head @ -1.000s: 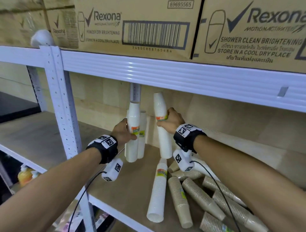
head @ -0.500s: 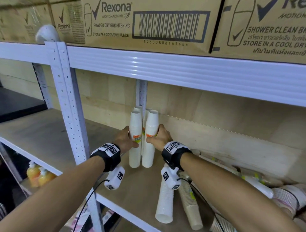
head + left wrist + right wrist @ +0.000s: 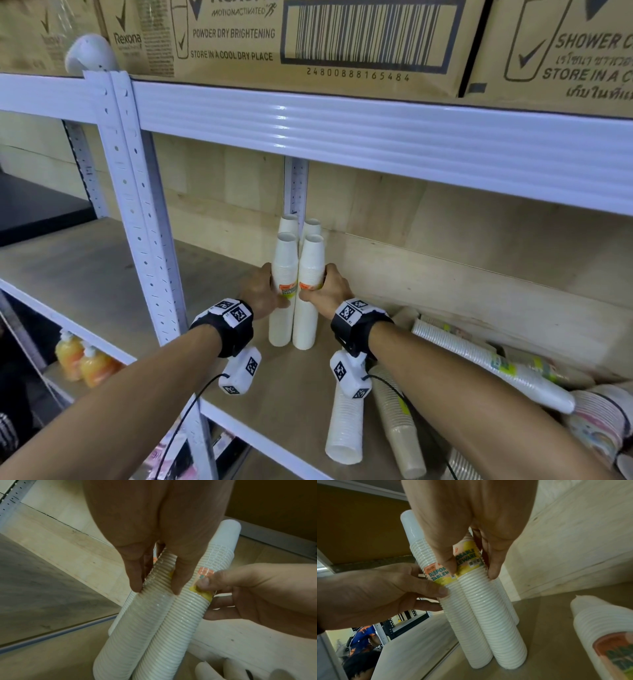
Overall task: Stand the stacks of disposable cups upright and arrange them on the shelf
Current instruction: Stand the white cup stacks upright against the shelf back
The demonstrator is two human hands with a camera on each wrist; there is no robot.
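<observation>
Upright now, two cup stacks stand pressed together, left hand and right hand each curled around one at its label. Light and tippy, they likely handle best gripped mid-height.

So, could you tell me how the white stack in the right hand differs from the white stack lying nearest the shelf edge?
The held stack stands upright among three others; the lying stack rests on its side. The right hand grips the held one; nothing grips the lying one. Both are white ribbed cups.

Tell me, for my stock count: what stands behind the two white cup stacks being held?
Two more upright white stacks against the shelf post; only their tops show, the rest is covered.
</observation>
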